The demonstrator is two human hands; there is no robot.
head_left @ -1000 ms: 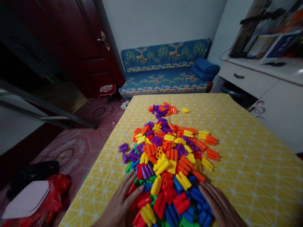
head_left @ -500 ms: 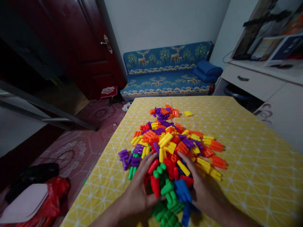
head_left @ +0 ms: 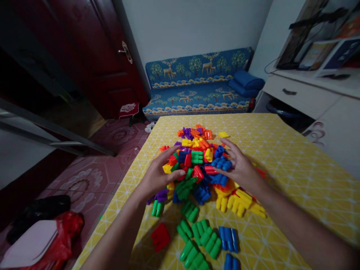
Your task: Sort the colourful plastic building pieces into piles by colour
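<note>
A heap of plastic building blocks in red, blue, green, yellow, orange and purple lies on the table, with a green block (head_left: pixel 197 157) near its top. My left hand (head_left: pixel 159 172) curves round the heap's left side, thumb and fingers apart, against the blocks. On the other side my right hand (head_left: pixel 240 165) is spread beside several blue blocks (head_left: pixel 221 164), its fingertips at the heap's edge. Closer to me lie loose pieces: a red block (head_left: pixel 160 237), several green blocks (head_left: pixel 210 242) and a blue block (head_left: pixel 228 239). Blocks deep in the heap are hidden.
A yellow patterned cloth (head_left: pixel 295 180) covers the table. Past the heap are a small orange and purple cluster (head_left: pixel 208 134) and a single yellow block (head_left: pixel 224 134). A blue sofa (head_left: pixel 197 97) stands beyond, with a white cabinet (head_left: pixel 306 101) at the right.
Both hands have pushed forward, away from me, carrying blocks onto the main heap. Several green, blue and red pieces now lie scattered at the near side. The fingers have spread wider.
</note>
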